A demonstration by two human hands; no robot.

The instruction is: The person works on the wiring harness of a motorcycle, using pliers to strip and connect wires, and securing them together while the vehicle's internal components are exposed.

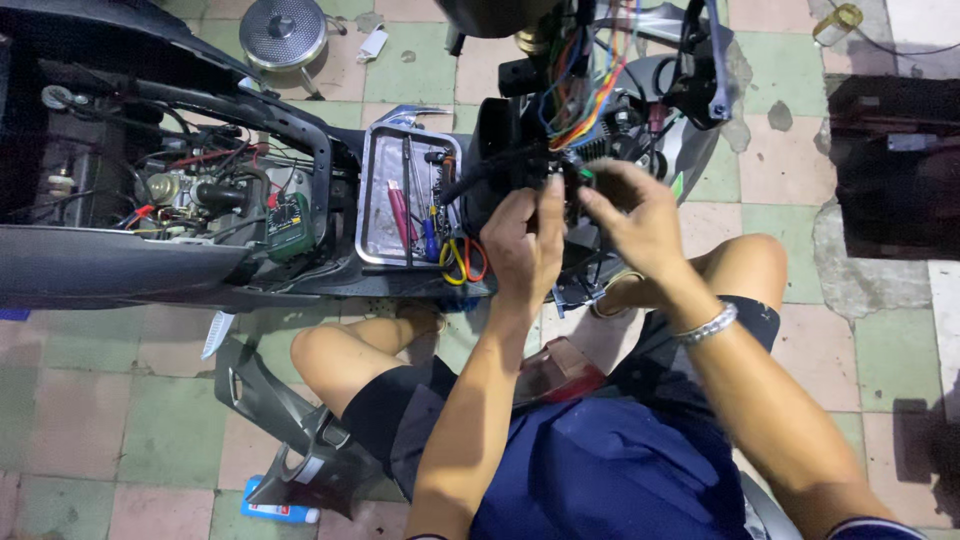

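Left hand (522, 240) and right hand (632, 215) both pinch the black wiring connector (568, 180); rectangular metal tool tray (372, 190) at 9 o'clock.

Both hands meet at a black connector (568, 180) under the scooter's coloured wires (585, 90); left hand (524, 245) pinches, right hand (630, 215) grips; metal tool tray (372, 200) just beside.

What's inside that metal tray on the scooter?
The metal tray holds red-handled tools, a blue-handled one and yellow-and-orange pliers handles. The tools' tips are too cluttered to identify.
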